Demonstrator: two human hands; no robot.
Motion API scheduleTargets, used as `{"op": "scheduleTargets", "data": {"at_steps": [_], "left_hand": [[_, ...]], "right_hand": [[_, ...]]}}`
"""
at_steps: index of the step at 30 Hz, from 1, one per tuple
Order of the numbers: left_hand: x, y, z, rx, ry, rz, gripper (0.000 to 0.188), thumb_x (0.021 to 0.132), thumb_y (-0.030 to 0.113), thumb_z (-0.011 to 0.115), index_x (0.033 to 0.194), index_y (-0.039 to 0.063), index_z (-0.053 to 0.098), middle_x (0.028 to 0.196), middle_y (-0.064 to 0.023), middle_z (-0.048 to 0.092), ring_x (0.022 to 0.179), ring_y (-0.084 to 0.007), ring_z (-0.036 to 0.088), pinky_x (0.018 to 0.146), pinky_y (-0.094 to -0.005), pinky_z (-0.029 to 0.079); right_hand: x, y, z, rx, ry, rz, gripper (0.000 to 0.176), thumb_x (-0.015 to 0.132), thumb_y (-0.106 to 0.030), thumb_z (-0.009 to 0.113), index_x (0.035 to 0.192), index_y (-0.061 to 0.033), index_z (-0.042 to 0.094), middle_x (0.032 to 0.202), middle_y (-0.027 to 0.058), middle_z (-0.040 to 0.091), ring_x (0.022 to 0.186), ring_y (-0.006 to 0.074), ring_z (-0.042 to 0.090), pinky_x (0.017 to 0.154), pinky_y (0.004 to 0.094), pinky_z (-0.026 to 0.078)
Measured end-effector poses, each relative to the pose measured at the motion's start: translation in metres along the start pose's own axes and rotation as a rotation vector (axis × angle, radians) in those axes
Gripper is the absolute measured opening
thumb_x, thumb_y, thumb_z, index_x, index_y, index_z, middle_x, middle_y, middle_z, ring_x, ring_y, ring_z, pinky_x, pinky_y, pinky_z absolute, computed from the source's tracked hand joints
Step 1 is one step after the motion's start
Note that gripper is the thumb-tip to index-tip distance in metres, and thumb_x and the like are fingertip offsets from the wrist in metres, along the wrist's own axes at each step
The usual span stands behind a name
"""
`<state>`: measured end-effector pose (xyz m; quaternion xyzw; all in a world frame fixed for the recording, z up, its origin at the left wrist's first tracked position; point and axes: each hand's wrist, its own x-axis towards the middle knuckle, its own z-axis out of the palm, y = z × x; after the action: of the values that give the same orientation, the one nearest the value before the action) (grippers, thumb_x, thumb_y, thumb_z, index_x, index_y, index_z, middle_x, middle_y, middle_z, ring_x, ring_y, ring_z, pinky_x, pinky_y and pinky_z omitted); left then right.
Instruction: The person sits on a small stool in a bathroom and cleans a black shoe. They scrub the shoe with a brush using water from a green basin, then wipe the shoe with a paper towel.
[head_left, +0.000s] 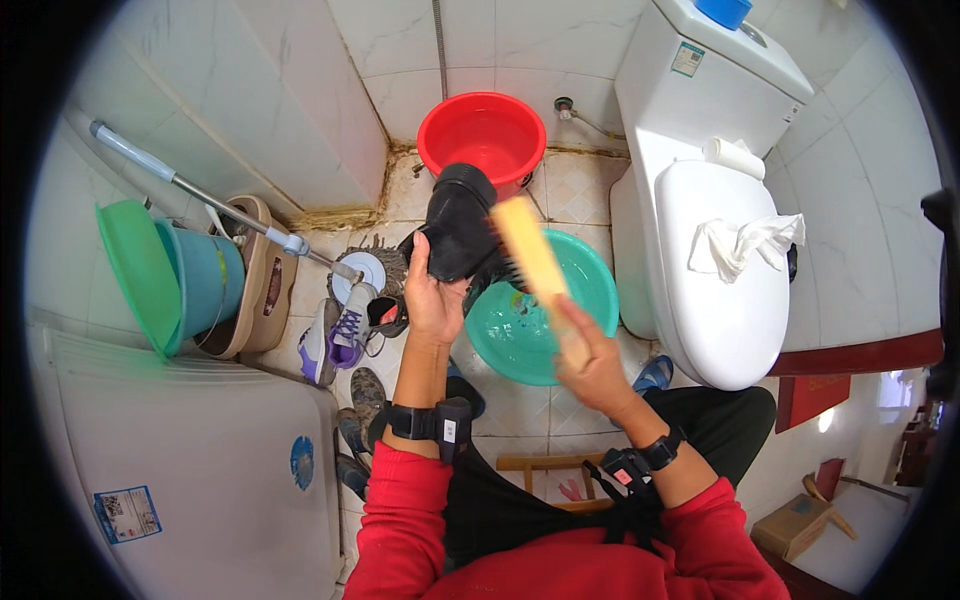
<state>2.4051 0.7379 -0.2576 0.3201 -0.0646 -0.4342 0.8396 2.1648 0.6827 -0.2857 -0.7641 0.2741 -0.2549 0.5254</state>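
Note:
In my left hand (439, 304) is a black shoe (459, 225), held up in front of me with the thumb along its side. My right hand (592, 360) grips the handle of a wooden scrubbing brush (531, 247). The brush is slightly blurred, and its bristles face left towards the shoe. Whether they touch it I cannot tell. Below both hands a teal plastic basin (517, 345) stands on the tiled floor with water in it. Another dark piece hangs below the shoe over the basin's left rim; its shape is partly hidden.
Behind the shoe stands a red basin (480, 142). A white toilet (724, 300) is at right, with crumpled tissue on its lid. At left are a mop (361, 274), purple-grey sneakers (349, 330), a blue bucket (206, 277) and a pale lidded appliance (210, 465).

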Motion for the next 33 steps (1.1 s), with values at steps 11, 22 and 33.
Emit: {"op": "scheduleTargets", "data": {"at_steps": [11, 22, 33], "left_hand": [[-0.001, -0.003, 0.008, -0.045, -0.089, -0.065, 0.059, 0.101, 0.048, 0.034, 0.133, 0.0, 0.047, 0.131, -0.0128, 0.055, 0.119, -0.0267, 0.055, 0.105, -0.043, 0.04], [-0.004, -0.001, 0.006, -0.071, -0.078, -0.1, 0.06, 0.1, 0.05, 0.033, 0.135, 0.002, 0.046, 0.134, -0.0127, 0.054, 0.123, -0.0277, 0.051, 0.107, -0.0432, 0.036], [-0.001, 0.002, 0.003, -0.138, 0.077, -0.01, 0.06, 0.1, 0.047, 0.035, 0.131, -0.002, 0.049, 0.131, -0.0177, 0.055, 0.12, -0.0348, 0.052, 0.104, -0.0483, 0.041]], "right_hand": [[-0.006, 0.005, 0.001, -0.2, 0.118, 0.135, 0.063, 0.07, 0.003, 0.059, 0.13, -0.0151, 0.056, 0.116, 0.0137, 0.066, 0.091, 0.0219, 0.068, 0.077, 0.0287, 0.053], [0.023, 0.003, -0.008, -0.366, 0.377, 0.201, 0.063, 0.071, -0.003, 0.063, 0.132, -0.0181, 0.055, 0.118, 0.0106, 0.065, 0.088, 0.0275, 0.069, 0.074, 0.0342, 0.057], [0.028, 0.044, -0.011, -0.096, 0.512, 0.152, 0.06, 0.086, -0.008, 0.057, 0.143, -0.0198, 0.042, 0.105, 0.0094, 0.069, 0.069, 0.0184, 0.065, 0.06, 0.0285, 0.053]]}}
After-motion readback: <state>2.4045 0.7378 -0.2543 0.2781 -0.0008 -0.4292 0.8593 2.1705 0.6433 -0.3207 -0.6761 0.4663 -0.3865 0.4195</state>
